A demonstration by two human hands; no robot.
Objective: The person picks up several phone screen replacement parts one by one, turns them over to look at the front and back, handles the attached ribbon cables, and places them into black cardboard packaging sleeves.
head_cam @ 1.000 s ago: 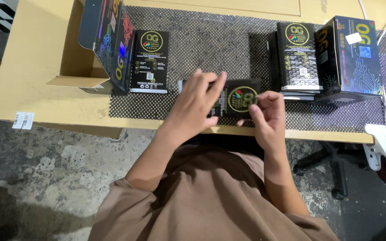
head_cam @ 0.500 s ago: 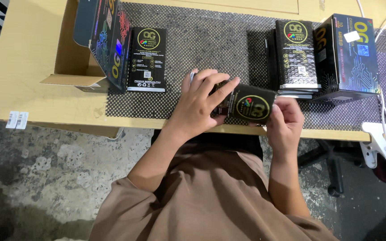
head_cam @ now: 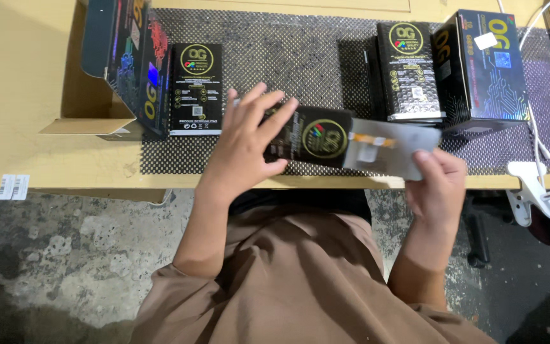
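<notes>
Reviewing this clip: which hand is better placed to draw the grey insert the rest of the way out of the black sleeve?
Probably the right hand: its fingers already pinch the outer end of the grey insert, which sticks out of the black sleeve on that side. The left hand lies over the sleeve's other end, pinning it to the mesh mat.

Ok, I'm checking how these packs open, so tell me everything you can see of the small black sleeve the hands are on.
The black sleeve is a flat, glossy, card-like pack with a gold ring emblem and a small coloured mark on its face. It lies slightly tilted at the near edge of the dotted black mat. The left hand rests spread over its left end. A pale grey inner insert sticks out of its right end, pinched by the right hand.
</notes>
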